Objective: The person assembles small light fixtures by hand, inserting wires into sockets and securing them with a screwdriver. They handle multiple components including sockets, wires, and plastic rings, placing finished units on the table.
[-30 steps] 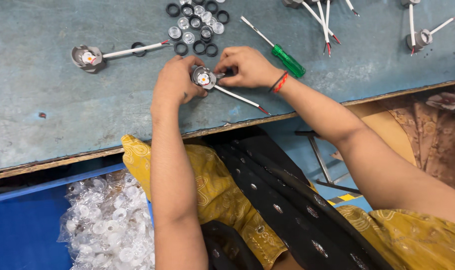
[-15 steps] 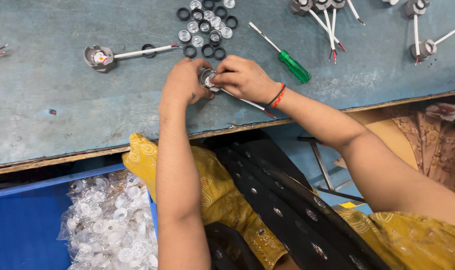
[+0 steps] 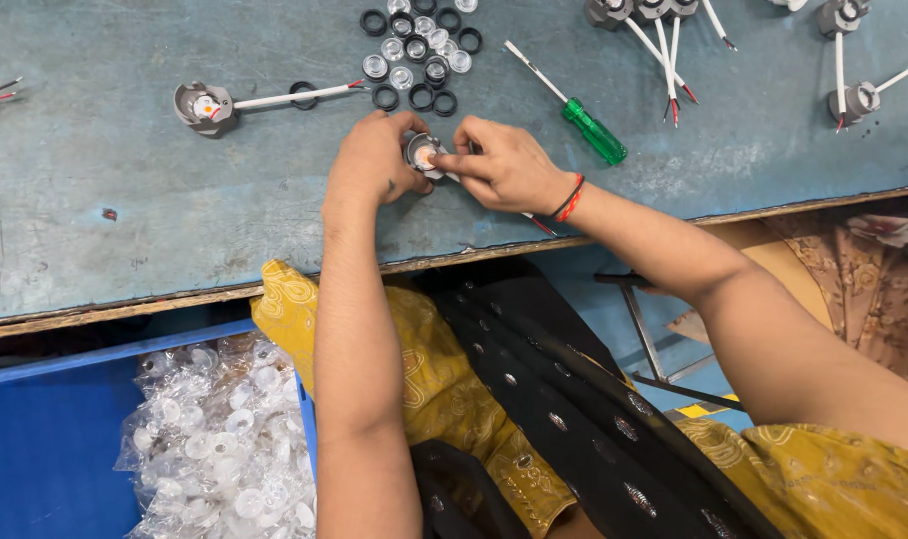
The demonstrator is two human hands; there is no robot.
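My left hand (image 3: 372, 160) and my right hand (image 3: 504, 165) meet over a small round grey lamp housing (image 3: 421, 152) on the blue-grey worktable (image 3: 124, 220). The left hand grips the housing from the left. The right hand's fingertips pinch and press at its open face, where a pale centre shows. A thin white wire from the housing is mostly hidden under the right wrist, which wears a red and black band. Just beyond the hands lies a cluster of black rings and small clear lenses (image 3: 419, 45).
A green-handled screwdriver (image 3: 589, 125) lies right of my hands. A finished housing with a white wire (image 3: 204, 105) sits at the left, several more (image 3: 853, 100) at the top right. A blue bin with a bag of clear plastic parts (image 3: 214, 439) stands below the table edge.
Both hands stay closed around the same housing; the right fingers have shifted onto its face. The view has shifted slightly, so everything sits a little lower in the frame.
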